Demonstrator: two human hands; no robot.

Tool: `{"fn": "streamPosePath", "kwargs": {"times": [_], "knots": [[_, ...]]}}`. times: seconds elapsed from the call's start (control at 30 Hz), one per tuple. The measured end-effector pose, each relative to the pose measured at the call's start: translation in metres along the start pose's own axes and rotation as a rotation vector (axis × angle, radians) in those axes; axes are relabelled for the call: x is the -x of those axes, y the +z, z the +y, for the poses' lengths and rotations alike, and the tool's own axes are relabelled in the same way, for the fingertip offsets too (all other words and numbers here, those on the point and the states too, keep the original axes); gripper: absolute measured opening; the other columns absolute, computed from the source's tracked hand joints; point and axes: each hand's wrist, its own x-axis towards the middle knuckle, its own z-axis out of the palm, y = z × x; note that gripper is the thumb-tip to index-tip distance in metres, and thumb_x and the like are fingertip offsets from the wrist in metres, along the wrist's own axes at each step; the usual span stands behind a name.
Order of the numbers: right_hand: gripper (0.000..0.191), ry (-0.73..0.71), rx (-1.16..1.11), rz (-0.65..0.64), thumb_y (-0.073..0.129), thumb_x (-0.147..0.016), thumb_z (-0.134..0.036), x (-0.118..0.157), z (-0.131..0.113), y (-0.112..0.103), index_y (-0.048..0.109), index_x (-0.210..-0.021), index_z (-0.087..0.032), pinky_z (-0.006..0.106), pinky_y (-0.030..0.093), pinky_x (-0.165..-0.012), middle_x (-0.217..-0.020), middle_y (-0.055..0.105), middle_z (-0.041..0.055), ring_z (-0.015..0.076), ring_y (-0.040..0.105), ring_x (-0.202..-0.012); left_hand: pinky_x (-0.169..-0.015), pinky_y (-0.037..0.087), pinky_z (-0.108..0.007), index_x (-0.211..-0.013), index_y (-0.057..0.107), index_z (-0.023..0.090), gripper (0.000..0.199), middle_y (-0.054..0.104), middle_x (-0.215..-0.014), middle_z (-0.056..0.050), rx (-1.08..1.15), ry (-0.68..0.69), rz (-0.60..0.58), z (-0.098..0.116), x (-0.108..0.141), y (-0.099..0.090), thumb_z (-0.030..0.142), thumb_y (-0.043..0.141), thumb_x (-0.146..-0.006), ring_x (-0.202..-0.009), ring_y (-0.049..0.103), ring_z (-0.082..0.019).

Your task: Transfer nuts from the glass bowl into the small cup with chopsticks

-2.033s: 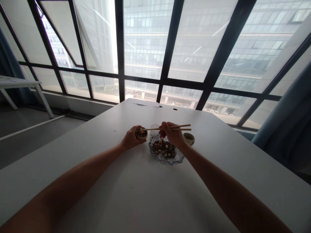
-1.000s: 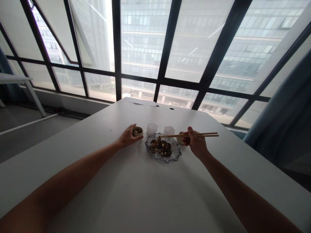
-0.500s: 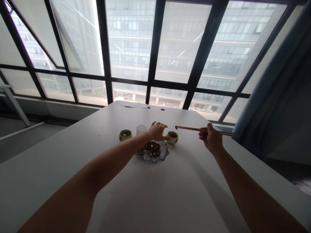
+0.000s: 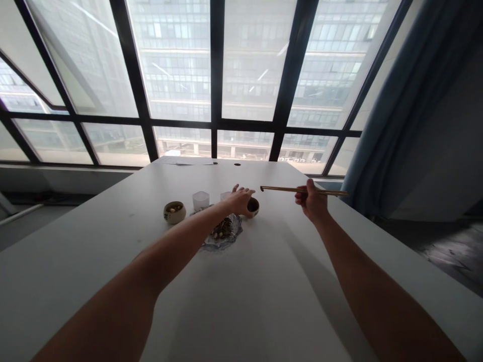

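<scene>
My right hand (image 4: 312, 200) is closed round a pair of wooden chopsticks (image 4: 281, 189), held level and pointing left. A small dark piece (image 4: 261, 188) sits between their tips, above and just right of a small ceramic cup (image 4: 255, 208). My left hand (image 4: 240, 202) grips that cup from its left side, and the cup looks slightly tilted. Under my left wrist stands a clear glass dish (image 4: 236, 232) of mixed dark and pale bits (image 4: 222, 230), partly hidden by the forearm.
To the left a matching ceramic cup (image 4: 174, 215) holds pale pieces. Behind the dish are a translucent plastic cup (image 4: 200, 200) and another translucent cup (image 4: 225, 195), mostly covered by my hand. A white table (image 4: 226, 301) lies below, with windows behind and a blue curtain (image 4: 381, 105) right.
My left hand has closed from a spread pose onto the right ceramic cup. My right hand still holds the chopsticks with the dark piece. The view has turned somewhat to the right.
</scene>
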Motion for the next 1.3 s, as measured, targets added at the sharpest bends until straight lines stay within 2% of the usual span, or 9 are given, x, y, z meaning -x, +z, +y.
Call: {"fn": "streamPosePath", "kwargs": {"times": [0.3, 0.43, 0.57, 0.67, 0.77, 0.87, 1.0, 1.13, 1.3], "knots": [[0.058, -0.053, 0.167, -0.173, 0.075, -0.073, -0.069, 0.009, 0.011, 0.000, 0.066, -0.066, -0.013, 0.019, 0.044, -0.033, -0.047, 0.063, 0.0037, 0.0108, 0.056, -0.035, -0.124, 0.007, -0.054, -0.158, 0.013, 0.014, 0.124, 0.066, -0.132, -0.014, 0.119, -0.044, 0.023, -0.007, 0.001, 0.005, 0.053, 0.081, -0.062, -0.134, 0.052, -0.034], [0.061, -0.153, 0.260, -0.181, 0.072, -0.072, -0.074, 0.015, 0.007, 0.005, 0.068, -0.066, -0.013, 0.020, 0.043, -0.033, -0.047, 0.064, 0.0047, 0.0112, 0.057, -0.034, -0.124, 0.007, -0.055, -0.158, 0.016, 0.018, 0.120, 0.068, -0.130, -0.011, 0.143, -0.041, 0.032, -0.012, 0.000, 0.006, 0.054, 0.080, -0.064, -0.132, 0.054, -0.034], [0.062, -0.248, 0.148, -0.140, 0.061, -0.080, -0.076, 0.018, -0.008, 0.017, 0.065, -0.062, -0.017, 0.021, 0.041, -0.032, -0.044, 0.061, 0.0030, 0.0106, 0.053, -0.033, -0.124, 0.006, -0.055, -0.156, 0.021, 0.019, 0.110, 0.068, -0.131, -0.011, 0.132, -0.068, -0.002, -0.014, 0.000, 0.006, 0.057, 0.077, -0.069, -0.134, 0.053, -0.031], [0.063, -0.230, 0.082, -0.212, 0.060, -0.081, -0.077, 0.028, -0.018, 0.033, 0.064, -0.058, -0.018, 0.022, 0.039, -0.030, -0.042, 0.059, 0.0028, 0.0110, 0.051, -0.031, -0.123, 0.003, -0.058, -0.153, 0.028, 0.021, 0.100, 0.064, -0.139, -0.012, 0.120, -0.079, -0.042, -0.018, 0.008, -0.002, 0.059, 0.073, -0.073, -0.140, 0.047, -0.031], [0.064, -0.186, 0.156, -0.365, 0.064, -0.077, -0.078, 0.049, -0.022, 0.052, 0.065, -0.057, -0.017, 0.023, 0.038, -0.030, -0.041, 0.058, 0.0033, 0.0113, 0.050, -0.030, -0.123, 0.003, -0.059, -0.148, 0.041, 0.020, 0.080, 0.060, -0.144, -0.013, 0.100, -0.075, 0.004, -0.027, 0.034, -0.020, 0.054, 0.067, -0.081, -0.141, 0.046, -0.031], [0.064, -0.127, 0.314, -0.543, 0.068, -0.072, -0.078, 0.074, -0.020, 0.069, 0.068, -0.059, -0.016, 0.022, 0.040, -0.030, -0.043, 0.061, 0.0042, 0.0117, 0.052, -0.030, -0.125, 0.005, -0.056, -0.136, 0.055, 0.019, 0.054, 0.063, -0.140, -0.012, 0.091, -0.063, 0.157, -0.042, 0.078, -0.038, 0.047, 0.057, -0.090, -0.138, 0.050, -0.028], [0.063, -0.097, 0.409, -0.713, 0.067, -0.072, -0.079, 0.098, -0.010, 0.083, 0.069, -0.062, -0.017, 0.021, 0.042, -0.034, -0.046, 0.063, 0.0035, 0.0118, 0.056, -0.036, -0.125, 0.010, -0.057, -0.120, 0.066, 0.025, 0.034, 0.068, -0.131, -0.006, 0.069, -0.168, 0.358, -0.069, 0.144, -0.041, 0.041, 0.053, -0.093, -0.130, 0.056, -0.027], [0.061, -0.086, 0.442, -0.749, 0.069, -0.070, -0.078, 0.108, 0.001, 0.087, 0.069, -0.063, -0.018, 0.020, 0.045, -0.036, -0.049, 0.063, 0.0023, 0.0113, 0.057, -0.039, -0.122, 0.024, -0.055, -0.115, 0.068, 0.023, 0.035, 0.068, -0.131, -0.010, 0.048, -0.285, 0.477, -0.092, 0.191, -0.025, 0.045, 0.059, -0.089, -0.127, 0.058, -0.030], [0.059, -0.098, 0.447, -0.763, 0.068, -0.073, -0.077, 0.111, 0.012, 0.086, 0.068, -0.063, -0.019, 0.021, 0.046, -0.037, -0.050, 0.064, 0.0019, 0.0116, 0.057, -0.040, -0.110, 0.044, -0.052, -0.126, 0.060, 0.021, 0.053, 0.062, -0.136, -0.014, 0.095, -0.372, 0.502, -0.102, 0.211, -0.005, 0.052, 0.064, -0.083, -0.129, 0.054, -0.034]]}}
